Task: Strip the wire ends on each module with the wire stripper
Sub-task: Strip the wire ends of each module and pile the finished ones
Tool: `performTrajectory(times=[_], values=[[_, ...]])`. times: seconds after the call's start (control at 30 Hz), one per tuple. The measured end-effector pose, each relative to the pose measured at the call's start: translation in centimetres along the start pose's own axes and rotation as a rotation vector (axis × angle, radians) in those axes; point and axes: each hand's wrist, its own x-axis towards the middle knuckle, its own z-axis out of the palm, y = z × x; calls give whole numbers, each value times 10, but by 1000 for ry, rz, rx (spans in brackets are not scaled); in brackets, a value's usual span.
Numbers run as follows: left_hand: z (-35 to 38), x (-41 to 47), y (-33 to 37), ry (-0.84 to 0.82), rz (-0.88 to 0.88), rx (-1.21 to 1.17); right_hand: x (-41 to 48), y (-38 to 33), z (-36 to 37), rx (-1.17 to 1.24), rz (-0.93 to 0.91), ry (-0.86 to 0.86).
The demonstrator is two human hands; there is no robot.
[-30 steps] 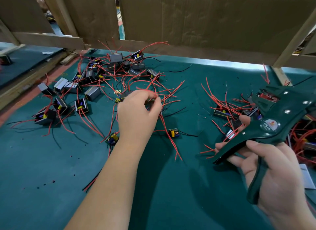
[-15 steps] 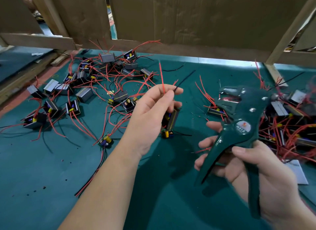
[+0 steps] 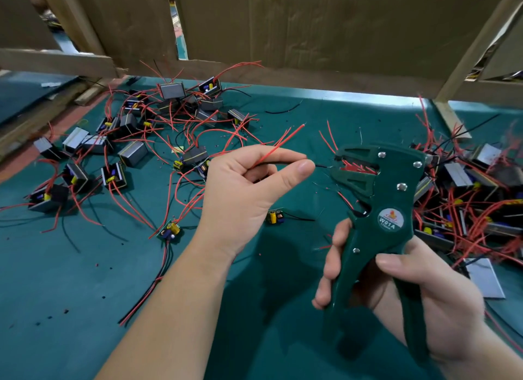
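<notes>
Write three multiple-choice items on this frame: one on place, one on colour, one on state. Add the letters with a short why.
1. Where is the wire stripper?
A) flat on the mat
B) in the right hand
C) on the wooden frame

2. What colour is the stripper's body?
A) dark green
B) yellow
C) red

3. What is the left hand doing?
A) lying flat, empty
B) pinching red and black wires
C) gripping a module

Answers:
1 B: its fingers wrap the handles.
2 A: head and handles are green.
3 B: thumb and forefinger close on the wires.
</notes>
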Motion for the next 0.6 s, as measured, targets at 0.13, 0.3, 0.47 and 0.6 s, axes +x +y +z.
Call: performTrajectory(times=[0.13, 0.3, 0.47, 0.6], values=[[-1, 0, 1, 3, 11, -5, -31, -24, -35, -148, 30, 192], [-3, 1, 1, -47, -1, 21, -29, -23, -26, -156, 68, 175], [-5, 0, 3, -120, 14, 80, -42, -19, -26, -199, 146, 156], [-6, 0, 3, -132, 4, 91, -40, -21, -24, -193, 203, 190]])
